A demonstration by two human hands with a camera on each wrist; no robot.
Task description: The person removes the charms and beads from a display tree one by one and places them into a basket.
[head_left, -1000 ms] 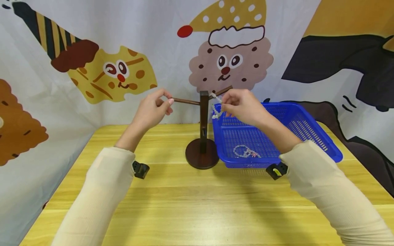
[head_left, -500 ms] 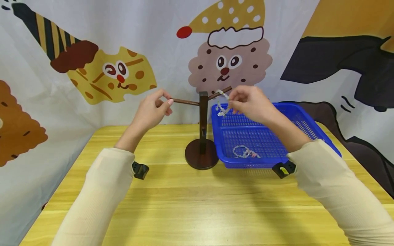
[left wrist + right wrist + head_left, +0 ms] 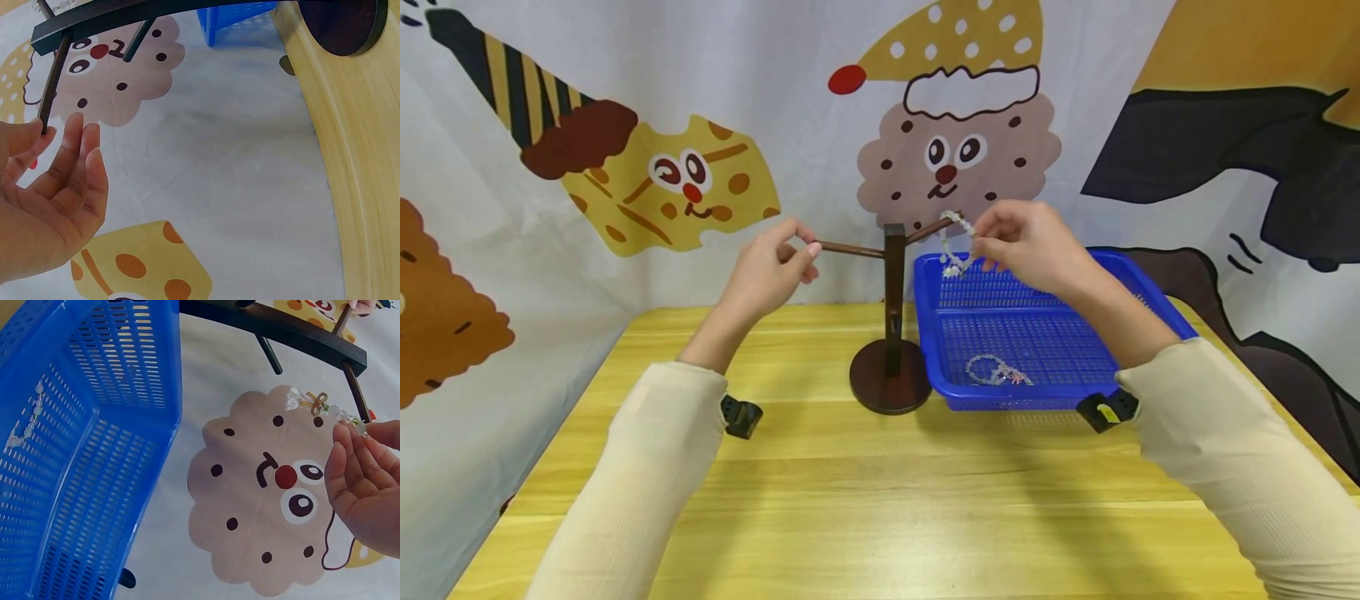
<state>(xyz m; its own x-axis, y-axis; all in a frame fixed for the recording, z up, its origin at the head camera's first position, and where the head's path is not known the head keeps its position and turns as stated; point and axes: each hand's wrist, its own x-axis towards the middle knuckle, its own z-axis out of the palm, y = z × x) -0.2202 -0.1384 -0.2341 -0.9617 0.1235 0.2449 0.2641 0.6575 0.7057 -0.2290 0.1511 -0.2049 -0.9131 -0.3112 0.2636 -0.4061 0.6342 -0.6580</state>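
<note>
A dark wooden stand (image 3: 893, 308) with a round base rises from the table, thin pegs reaching out from its top to either side. My left hand (image 3: 772, 265) pinches the tip of the left peg (image 3: 852, 248) between thumb and forefinger. With thumb and fingertips my right hand (image 3: 1026, 246) pinches a clear beaded bracelet (image 3: 953, 268). Its loop overlaps the outer end of the right peg (image 3: 928, 229) in the head view. Seen from the right wrist, the bracelet (image 3: 334, 411) carries a gold bow and a clear flower-like charm.
Right of the stand is a blue plastic basket (image 3: 934, 367), its near left corner close to the stand's base. Clear beaded bracelets (image 3: 988, 368), one with a pink piece, lie inside it. A printed cartoon cloth (image 3: 820, 150) hangs behind the wooden table (image 3: 880, 500).
My right hand has moved right and slightly up, drawing the bracelet outward along the right peg from near the post to the tip. My left hand stays on the left peg.
</note>
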